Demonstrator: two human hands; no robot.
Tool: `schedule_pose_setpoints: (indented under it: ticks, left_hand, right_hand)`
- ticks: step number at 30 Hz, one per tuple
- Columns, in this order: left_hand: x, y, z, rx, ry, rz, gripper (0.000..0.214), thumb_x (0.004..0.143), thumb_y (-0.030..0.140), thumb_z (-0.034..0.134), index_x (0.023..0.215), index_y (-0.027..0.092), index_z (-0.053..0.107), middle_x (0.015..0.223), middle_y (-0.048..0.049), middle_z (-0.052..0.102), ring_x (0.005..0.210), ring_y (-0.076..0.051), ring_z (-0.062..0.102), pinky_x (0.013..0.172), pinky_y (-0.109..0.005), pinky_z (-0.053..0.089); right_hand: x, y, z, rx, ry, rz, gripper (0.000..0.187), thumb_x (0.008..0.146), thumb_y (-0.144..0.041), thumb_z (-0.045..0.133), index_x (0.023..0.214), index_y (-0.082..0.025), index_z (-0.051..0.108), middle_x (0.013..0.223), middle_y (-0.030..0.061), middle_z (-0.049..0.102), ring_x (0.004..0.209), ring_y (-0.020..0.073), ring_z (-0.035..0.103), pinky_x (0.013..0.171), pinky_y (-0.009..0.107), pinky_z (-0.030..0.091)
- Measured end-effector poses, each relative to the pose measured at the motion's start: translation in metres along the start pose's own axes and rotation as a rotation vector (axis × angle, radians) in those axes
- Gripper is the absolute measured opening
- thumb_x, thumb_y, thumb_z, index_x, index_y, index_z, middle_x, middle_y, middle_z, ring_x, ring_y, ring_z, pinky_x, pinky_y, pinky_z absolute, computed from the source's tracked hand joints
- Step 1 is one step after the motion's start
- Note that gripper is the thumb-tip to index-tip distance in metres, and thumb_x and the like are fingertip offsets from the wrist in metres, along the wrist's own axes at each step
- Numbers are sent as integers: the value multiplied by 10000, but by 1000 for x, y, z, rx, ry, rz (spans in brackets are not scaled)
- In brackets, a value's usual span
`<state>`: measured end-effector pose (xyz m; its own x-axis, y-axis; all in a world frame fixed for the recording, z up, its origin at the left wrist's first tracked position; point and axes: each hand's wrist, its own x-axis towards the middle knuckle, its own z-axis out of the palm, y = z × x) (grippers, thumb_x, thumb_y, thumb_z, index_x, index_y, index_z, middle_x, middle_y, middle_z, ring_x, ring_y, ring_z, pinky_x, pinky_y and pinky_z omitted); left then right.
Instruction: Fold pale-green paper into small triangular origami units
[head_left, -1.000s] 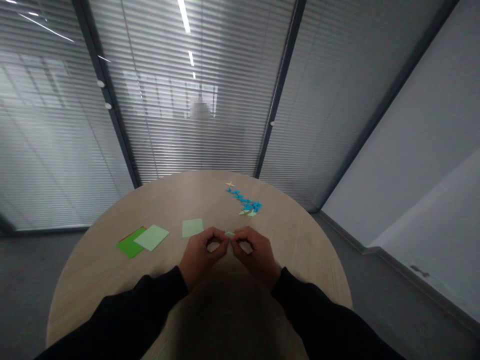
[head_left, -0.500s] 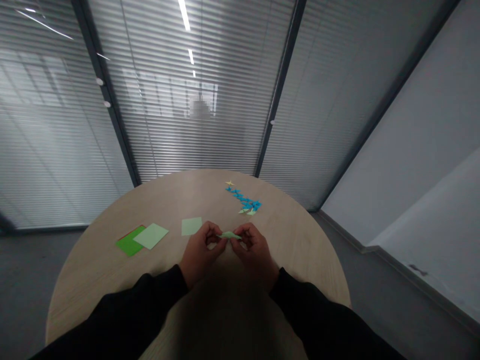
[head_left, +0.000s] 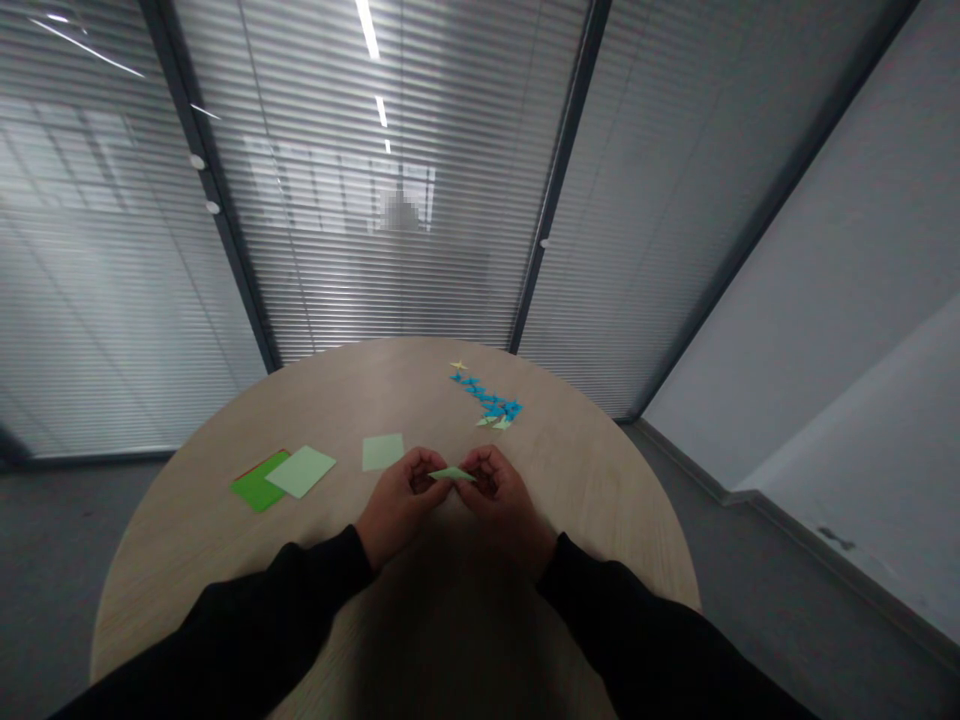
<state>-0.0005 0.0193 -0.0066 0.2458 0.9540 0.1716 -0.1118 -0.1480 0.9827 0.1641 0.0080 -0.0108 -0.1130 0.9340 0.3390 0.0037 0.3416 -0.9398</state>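
Between my hands is a small folded piece of pale green paper (head_left: 452,473), held just above the table. My left hand (head_left: 401,502) pinches its left end between thumb and fingers. On the other side my right hand (head_left: 501,500) has its thumb and fingers closed on the right end. The fingertips cover parts of the folds. Just beyond my left hand lies a flat pale green square sheet (head_left: 382,452).
On the round wooden table (head_left: 600,510), a pale green sheet (head_left: 301,472) overlaps a bright green stack (head_left: 259,484) at left. Folded blue paper pieces (head_left: 491,402) trail across the back, with a yellow one (head_left: 458,365) and pale green ones (head_left: 493,422). Blinds (head_left: 397,270) stand behind.
The folded paper has shifted slightly left and tilted in my fingers, showing more of its upper face. Both hands stay pinched near the same place.
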Motion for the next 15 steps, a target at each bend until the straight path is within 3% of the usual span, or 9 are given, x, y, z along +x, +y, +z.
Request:
schedule_pose_setpoints:
  ticks: [3, 8, 15]
  left_hand:
    - [0, 0, 0, 4, -11, -21, 292, 752, 315, 759, 851, 180, 521, 731, 29, 606, 640, -109, 577, 583, -227, 412]
    - [-2, 2, -2, -46, -77, -55, 420, 755, 344, 761, 1069, 182, 534, 905, -49, 700, 741, -147, 637, 679, -278, 469]
    - [-6, 6, -1, -3, -20, -30, 251, 754, 330, 744, 916, 157, 662, 832, -38, 693, 737, -153, 629, 712, -293, 480]
  right_hand:
    - [0, 2, -1, 13, -2, 15, 201, 786, -262, 662, 907, -213, 510, 832, -10, 589, 744, 145, 596, 662, 267, 469]
    - [-1, 2, -3, 3, -42, 38, 191, 796, -245, 645, 959, -211, 553, 914, 22, 652, 853, 176, 651, 733, 298, 506]
    - [-2, 2, -1, -62, -18, 3, 141, 816, -283, 668, 916, -205, 606, 844, 17, 675, 762, 169, 670, 697, 301, 528]
